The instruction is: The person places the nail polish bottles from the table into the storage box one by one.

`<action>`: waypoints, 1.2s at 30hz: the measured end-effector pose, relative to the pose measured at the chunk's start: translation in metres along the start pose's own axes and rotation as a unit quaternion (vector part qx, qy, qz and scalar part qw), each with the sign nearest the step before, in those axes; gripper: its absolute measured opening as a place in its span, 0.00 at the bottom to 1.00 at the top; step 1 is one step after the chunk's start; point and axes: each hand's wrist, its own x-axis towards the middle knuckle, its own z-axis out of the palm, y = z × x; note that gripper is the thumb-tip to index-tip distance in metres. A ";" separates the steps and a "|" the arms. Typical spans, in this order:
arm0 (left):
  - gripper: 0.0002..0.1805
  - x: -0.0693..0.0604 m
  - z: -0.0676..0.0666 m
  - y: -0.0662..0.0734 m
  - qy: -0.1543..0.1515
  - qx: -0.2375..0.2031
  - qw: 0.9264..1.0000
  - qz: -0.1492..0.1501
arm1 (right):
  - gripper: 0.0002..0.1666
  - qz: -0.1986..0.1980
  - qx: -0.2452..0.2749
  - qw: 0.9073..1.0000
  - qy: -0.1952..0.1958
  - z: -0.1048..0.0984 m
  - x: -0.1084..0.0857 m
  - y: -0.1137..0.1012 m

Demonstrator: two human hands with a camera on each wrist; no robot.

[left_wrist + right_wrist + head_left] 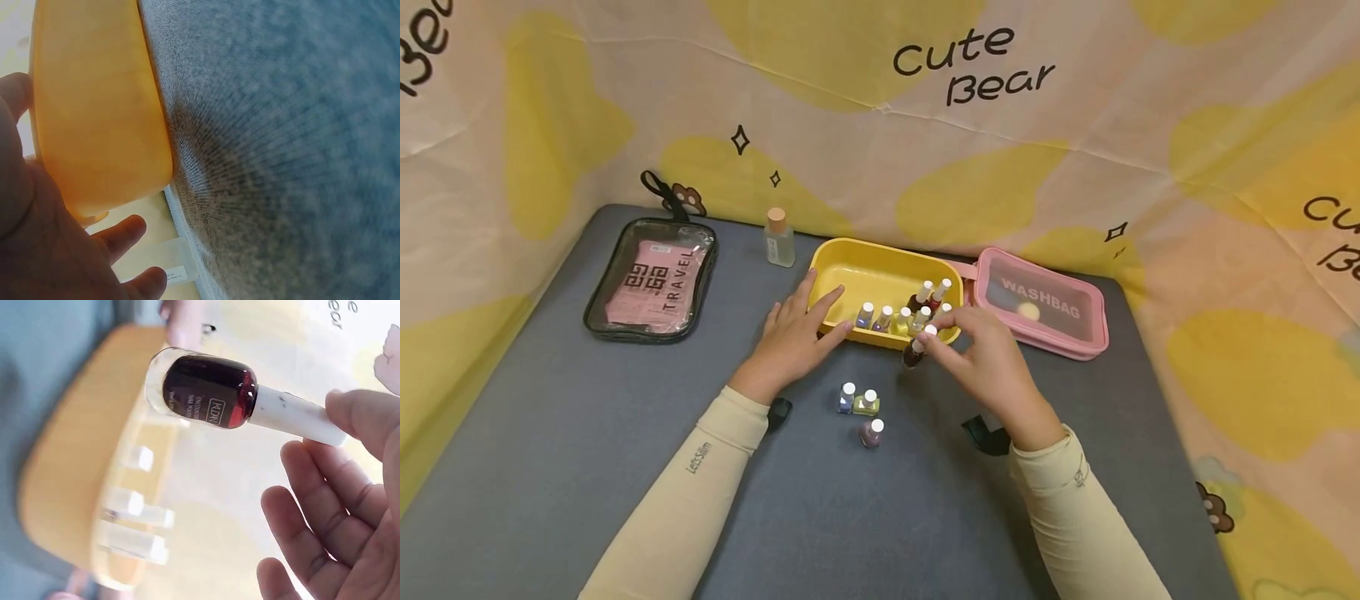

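Observation:
My right hand [992,367] pinches the white cap of a dark red nail polish bottle [209,391] between thumb and fingers. In the head view this bottle is just in front of the yellow tray's near right edge. My left hand [793,337] rests at the left end of the yellow tray [857,279], fingers spread along its rim. Several nail polish bottles with white caps stand in the tray's right part, among them a blue one [864,317]. On the table in front are a blue bottle [846,400], a yellow-green bottle [867,404] and a mauve bottle [872,433].
To the tray's right lies a pink wash bag [1041,304] with a clear top. A clear bottle with a wooden-coloured cap [780,242] stands behind my left hand. A black-edged clear pouch [651,279] lies at the left. A patterned cloth [850,125] hangs behind the table.

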 end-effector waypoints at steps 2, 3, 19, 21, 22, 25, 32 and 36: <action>0.39 0.000 0.000 0.000 -0.001 0.000 1.000 0.000 | 0.11 0.002 0.010 1.000 0.008 -0.006 0.019 0.000; 0.39 0.000 0.000 0.000 -0.001 0.000 1.000 0.000 | 0.12 0.006 0.015 1.000 0.011 -0.008 0.028 0.001; 0.39 0.001 0.003 -0.003 -0.006 0.000 1.000 0.000 | 0.17 0.052 0.002 0.997 -0.052 0.024 0.105 0.040; 0.39 0.001 0.002 -0.003 -0.003 -0.001 1.000 0.000 | 0.17 0.050 -0.006 0.997 -0.055 0.028 0.106 0.044; 0.39 0.001 0.002 -0.003 -0.002 0.000 1.000 0.001 | 0.17 0.051 -0.009 0.997 -0.057 0.030 0.107 0.045; 0.39 0.001 0.002 -0.002 0.001 0.001 1.000 0.002 | 0.18 0.046 -0.023 0.997 -0.060 0.034 0.107 0.049; 0.39 0.001 0.001 -0.001 -0.001 0.000 1.000 0.000 | 0.17 0.020 -0.047 0.997 -0.064 0.044 0.107 0.054; 0.39 0.001 0.001 -0.001 0.000 0.000 1.000 0.000 | 0.17 0.019 -0.058 0.996 -0.066 0.047 0.107 0.054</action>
